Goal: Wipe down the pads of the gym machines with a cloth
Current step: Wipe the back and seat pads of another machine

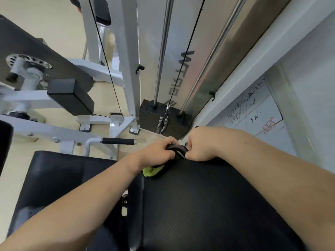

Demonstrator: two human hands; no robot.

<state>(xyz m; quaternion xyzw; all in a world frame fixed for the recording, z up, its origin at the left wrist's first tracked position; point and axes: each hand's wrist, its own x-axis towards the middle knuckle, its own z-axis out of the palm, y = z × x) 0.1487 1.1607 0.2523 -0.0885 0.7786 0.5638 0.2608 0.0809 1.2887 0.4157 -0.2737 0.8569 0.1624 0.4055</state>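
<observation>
Cloth (pixel 152 172) pinched: left hand (pixel 158 153), right hand (pixel 200 148).

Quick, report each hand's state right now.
Left hand: grips the cloth.
Right hand: pinches the same cloth.

Cream floor (pixel 59 33), white steel frame (pixel 126 51), black weight stack (pixel 150 117), scribbled whiteboard (pixel 253 113) at right

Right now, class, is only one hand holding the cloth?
No, the left hand and right hand both grip the cloth at the black pad's far edge.
</observation>
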